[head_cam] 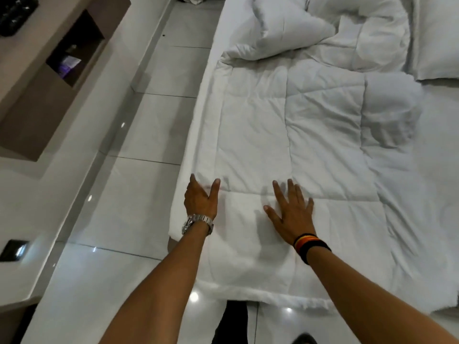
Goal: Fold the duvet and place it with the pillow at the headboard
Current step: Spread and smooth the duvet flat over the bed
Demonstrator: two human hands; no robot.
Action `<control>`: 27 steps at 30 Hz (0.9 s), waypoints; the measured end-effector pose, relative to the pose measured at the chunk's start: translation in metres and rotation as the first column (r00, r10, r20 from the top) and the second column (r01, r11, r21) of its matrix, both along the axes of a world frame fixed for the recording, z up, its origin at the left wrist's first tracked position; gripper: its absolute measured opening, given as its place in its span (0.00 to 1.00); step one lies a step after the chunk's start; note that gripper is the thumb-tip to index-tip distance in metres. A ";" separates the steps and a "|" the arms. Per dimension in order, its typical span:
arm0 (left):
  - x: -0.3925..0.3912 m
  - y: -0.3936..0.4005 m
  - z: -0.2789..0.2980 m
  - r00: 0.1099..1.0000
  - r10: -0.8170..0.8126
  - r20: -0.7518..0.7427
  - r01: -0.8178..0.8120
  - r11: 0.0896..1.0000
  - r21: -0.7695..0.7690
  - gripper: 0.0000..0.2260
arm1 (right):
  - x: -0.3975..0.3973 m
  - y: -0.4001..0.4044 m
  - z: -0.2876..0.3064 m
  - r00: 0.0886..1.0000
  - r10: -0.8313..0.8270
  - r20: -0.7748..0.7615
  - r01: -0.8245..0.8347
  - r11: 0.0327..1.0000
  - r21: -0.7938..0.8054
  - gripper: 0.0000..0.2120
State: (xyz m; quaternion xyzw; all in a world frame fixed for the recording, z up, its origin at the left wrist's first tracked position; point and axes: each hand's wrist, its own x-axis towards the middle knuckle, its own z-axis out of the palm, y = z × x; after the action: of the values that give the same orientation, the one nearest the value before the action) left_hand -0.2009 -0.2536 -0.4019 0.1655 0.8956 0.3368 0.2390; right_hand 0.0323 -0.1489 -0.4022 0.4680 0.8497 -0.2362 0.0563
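A white quilted duvet (pixel 293 125) lies folded into a long strip along the left side of the bed, with more of it spread to the right. My left hand (pixel 200 197), with a metal watch on the wrist, rests open at the duvet's left edge near the bed corner. My right hand (pixel 291 214), with striped wristbands, lies flat with fingers apart on the duvet's near end. A white pillow (pixel 285 28) sits crumpled at the far end of the bed. The headboard is out of view.
A glossy white tiled floor (pixel 139 175) runs along the bed's left side. A brown wall unit (pixel 49 78) with an open niche stands at the far left. Another white cushion or pillow (pixel 437 38) lies at the upper right. My dark shoe (pixel 304 338) shows at the bottom.
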 end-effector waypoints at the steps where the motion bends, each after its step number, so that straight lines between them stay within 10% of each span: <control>1: -0.013 0.021 -0.004 1.000 0.011 -0.004 -0.011 1.000 -0.006 0.45 | -0.011 0.010 -0.004 1.000 -0.024 0.016 0.024 1.000 0.004 0.36; 6: -0.066 0.088 -0.025 0.995 0.039 0.094 -0.030 0.996 -0.089 0.52 | -0.064 0.031 -0.023 0.982 -0.136 0.129 0.148 0.986 -0.083 0.37; 12: -0.118 0.085 -0.038 0.996 -0.003 0.084 -0.005 0.995 0.096 0.31 | -0.111 0.006 -0.033 0.984 -0.169 0.060 0.173 0.982 -0.073 0.35; 18: -0.143 0.052 -0.028 0.974 -0.164 0.157 0.181 0.978 -0.106 0.46 | -0.130 -0.031 -0.035 0.961 -0.210 0.180 0.225 0.972 -0.069 0.34; 27: -0.203 0.156 0.010 0.936 -0.265 0.231 0.258 0.964 0.060 0.45 | -0.187 0.033 -0.002 0.864 -0.502 -0.050 0.499 0.865 -0.052 0.35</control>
State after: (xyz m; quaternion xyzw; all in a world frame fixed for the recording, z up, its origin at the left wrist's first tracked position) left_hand -0.4035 -0.0980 -0.3916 0.2452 0.8258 0.3320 0.3843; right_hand -0.1547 -0.1155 -0.4042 0.6637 0.6960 -0.2728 -0.0246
